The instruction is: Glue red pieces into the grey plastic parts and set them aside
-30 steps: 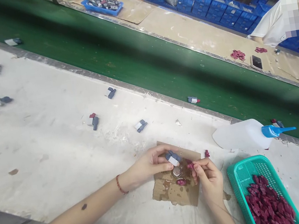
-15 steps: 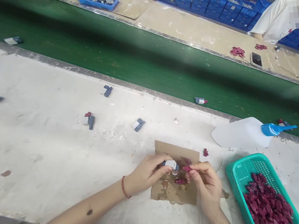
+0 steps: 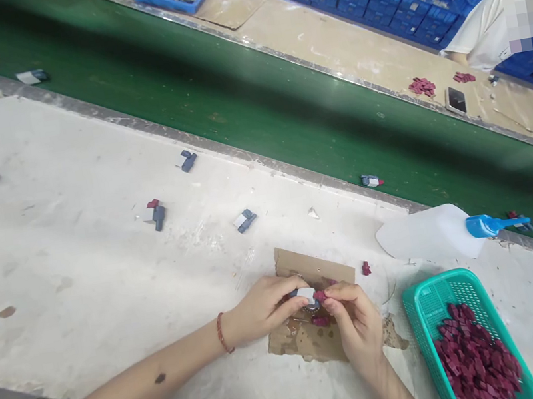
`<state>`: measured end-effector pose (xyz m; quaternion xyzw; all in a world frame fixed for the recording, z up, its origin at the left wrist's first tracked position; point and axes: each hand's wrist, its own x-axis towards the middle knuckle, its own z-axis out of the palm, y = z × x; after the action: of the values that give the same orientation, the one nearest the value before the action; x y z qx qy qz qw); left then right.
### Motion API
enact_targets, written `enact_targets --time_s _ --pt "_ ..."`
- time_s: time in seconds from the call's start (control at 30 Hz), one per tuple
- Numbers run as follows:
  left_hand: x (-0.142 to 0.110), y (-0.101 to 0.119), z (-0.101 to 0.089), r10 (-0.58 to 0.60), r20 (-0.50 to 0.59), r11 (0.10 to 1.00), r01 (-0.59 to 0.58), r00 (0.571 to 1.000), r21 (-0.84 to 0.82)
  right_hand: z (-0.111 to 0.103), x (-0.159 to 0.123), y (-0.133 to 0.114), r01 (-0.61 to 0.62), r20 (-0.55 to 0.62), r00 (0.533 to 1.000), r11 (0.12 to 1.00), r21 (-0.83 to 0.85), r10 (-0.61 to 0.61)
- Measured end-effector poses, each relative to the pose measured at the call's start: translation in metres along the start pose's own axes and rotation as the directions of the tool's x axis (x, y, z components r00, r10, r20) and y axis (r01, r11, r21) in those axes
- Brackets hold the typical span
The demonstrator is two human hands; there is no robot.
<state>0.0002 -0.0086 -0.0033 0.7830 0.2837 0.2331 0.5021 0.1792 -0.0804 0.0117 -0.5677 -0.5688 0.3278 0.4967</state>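
Note:
Over a stained piece of cardboard (image 3: 313, 264), my left hand (image 3: 275, 300) is closed on a small white and dark blue plastic part (image 3: 306, 295). A small dark red plastic piece (image 3: 320, 296) is pinched between thumb and finger of my right hand (image 3: 358, 323), up against the right end of the white and blue part. Just below the hands, another dark red piece (image 3: 320, 320) lies on the cardboard beside a round metallic thing, mostly hidden. One more loose red piece (image 3: 366, 268) rests on the table right of the cardboard.
A green basket (image 3: 419, 330) of dark red pieces stands at right. Behind it lies a white bottle (image 3: 424, 235) with a blue nozzle. A green conveyor belt (image 3: 232, 110) crosses beyond, carrying several parts. Similar parts (image 3: 245, 221) lie on the white table. A person (image 3: 482, 30) is across the belt.
My right hand has moved left, bringing the red piece against the white and blue part. Parts on the conveyor belt have shifted to the right.

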Motion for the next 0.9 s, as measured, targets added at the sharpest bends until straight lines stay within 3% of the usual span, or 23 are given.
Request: enact_targets --time_s 0.2,0.4,0.67,0.77,0.9 --pt "0.000 -0.004 0.003 0.027 -0.020 0.998 -0.026 0.999 0.051 0.002 0.002 -0.003 0.102 0.070 0.993 0.991 -0.092 -0.096" --pt "-0.001 -0.004 0.006 0.064 -0.034 0.990 -0.060 0.997 0.126 0.000 0.000 -0.003 0.119 0.120 0.988 0.981 -0.152 -0.101" --pt "-0.002 -0.002 0.006 0.033 -0.049 0.995 -0.029 0.998 0.091 -0.001 0.004 -0.005 0.124 0.157 0.983 0.979 -0.159 -0.099" --pt "0.000 -0.001 0.005 0.023 -0.049 0.995 -0.019 0.999 0.095 -0.002 0.006 -0.004 0.053 0.146 0.989 0.988 -0.143 -0.032" --pt "0.007 0.005 -0.009 0.050 -0.056 0.987 -0.041 0.997 0.155 -0.003 0.022 -0.001 -0.167 0.069 0.983 0.986 -0.019 0.168"
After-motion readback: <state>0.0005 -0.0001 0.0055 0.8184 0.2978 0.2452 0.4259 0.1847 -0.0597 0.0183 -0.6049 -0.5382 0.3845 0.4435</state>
